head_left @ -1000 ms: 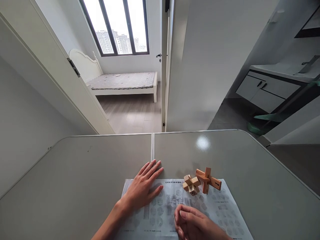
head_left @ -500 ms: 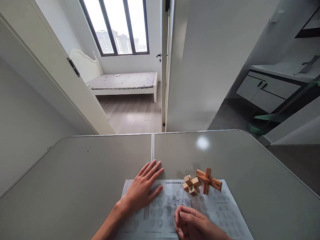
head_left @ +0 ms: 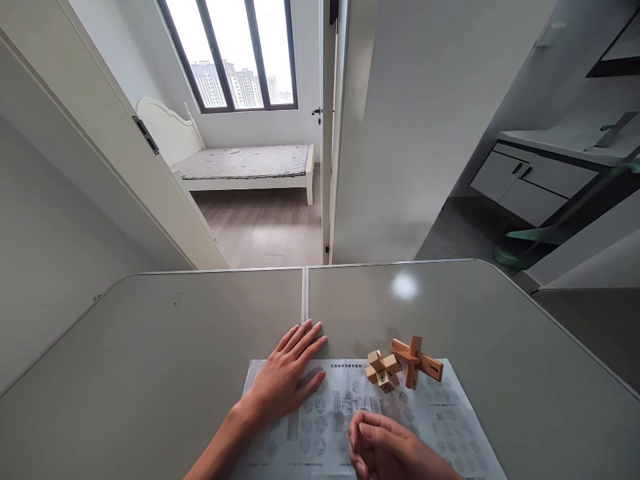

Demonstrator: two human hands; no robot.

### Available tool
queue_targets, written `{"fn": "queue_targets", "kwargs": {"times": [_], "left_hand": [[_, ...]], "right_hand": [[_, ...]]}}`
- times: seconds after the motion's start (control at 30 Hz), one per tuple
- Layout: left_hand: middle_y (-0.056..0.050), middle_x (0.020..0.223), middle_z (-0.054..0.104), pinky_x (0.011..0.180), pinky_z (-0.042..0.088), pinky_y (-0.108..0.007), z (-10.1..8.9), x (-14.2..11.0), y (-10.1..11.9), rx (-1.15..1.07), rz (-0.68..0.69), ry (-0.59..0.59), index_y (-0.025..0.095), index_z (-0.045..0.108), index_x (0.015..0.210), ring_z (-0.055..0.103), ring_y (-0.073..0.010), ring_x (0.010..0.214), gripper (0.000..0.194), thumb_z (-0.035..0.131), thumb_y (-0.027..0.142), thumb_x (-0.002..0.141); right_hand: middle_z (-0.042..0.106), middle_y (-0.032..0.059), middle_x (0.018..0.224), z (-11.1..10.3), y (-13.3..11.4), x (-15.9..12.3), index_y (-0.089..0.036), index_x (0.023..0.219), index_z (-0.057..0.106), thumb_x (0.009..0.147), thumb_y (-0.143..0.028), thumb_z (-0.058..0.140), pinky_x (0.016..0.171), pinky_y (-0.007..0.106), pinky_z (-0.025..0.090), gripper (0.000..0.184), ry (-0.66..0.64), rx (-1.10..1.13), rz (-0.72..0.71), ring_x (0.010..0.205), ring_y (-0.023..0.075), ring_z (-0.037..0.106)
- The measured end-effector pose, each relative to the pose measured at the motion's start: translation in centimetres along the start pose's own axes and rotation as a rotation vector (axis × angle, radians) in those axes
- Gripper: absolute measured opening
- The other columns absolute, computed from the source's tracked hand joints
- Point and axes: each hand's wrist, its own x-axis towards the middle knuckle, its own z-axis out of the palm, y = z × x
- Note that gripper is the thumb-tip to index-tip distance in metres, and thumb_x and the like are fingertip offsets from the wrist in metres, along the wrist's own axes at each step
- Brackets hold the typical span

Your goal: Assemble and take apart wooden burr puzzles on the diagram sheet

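My left hand (head_left: 285, 380) lies flat with fingers stretched out, partly on a printed instruction sheet (head_left: 313, 448) and partly on the tabletop past its upper edge. Low in the view, my right hand (head_left: 385, 443) rests over the sheet, loosely curled with the thumb against the index finger; I see nothing held in it. Just beyond it sits a pale wooden burr puzzle (head_left: 384, 371) of crossed blocks. Touching or close beside that stands a redder wooden interlocking puzzle (head_left: 415, 362) with longer flat bars. Both puzzles carry dark marks.
The grey table (head_left: 125, 353) has a pale rim and a seam (head_left: 305, 293) down its middle. Past its far edge are a doorway with a bed (head_left: 245, 162), a white wall (head_left: 400, 133), and a sink cabinet (head_left: 535, 180) to the right.
Both hands and both puzzles stay where they were. Only a very slight shift of the camera view shows.
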Motion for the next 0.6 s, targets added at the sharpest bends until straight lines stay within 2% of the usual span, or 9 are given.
{"fn": "queue_targets", "kwargs": {"times": [0.2,0.6], "left_hand": [[-0.001,0.173,0.032,0.131,0.035,-0.051,-0.32,0.04,0.12,-0.014,0.002,0.007,0.033,0.029,0.167,0.030,-0.0266,0.161,0.066,0.055,0.039,0.107],[-0.001,0.174,0.029,0.131,0.033,-0.052,0.06,-0.10,-0.15,-0.017,0.003,0.002,0.033,0.029,0.166,0.027,-0.0264,0.162,0.066,0.055,0.036,0.106]], "right_hand": [[0.064,0.0017,0.075,0.17,0.15,-0.07,-0.013,0.089,0.065,0.087,-0.041,0.086,0.060,0.022,0.041,0.035,0.029,0.022,-0.005,0.063,0.0104,0.059],[0.063,0.0002,0.070,0.77,-0.09,-0.07,-0.015,0.089,0.062,0.092,-0.044,0.079,0.058,0.023,0.041,0.034,-0.020,-0.029,-0.012,0.054,0.0092,0.054]]}}
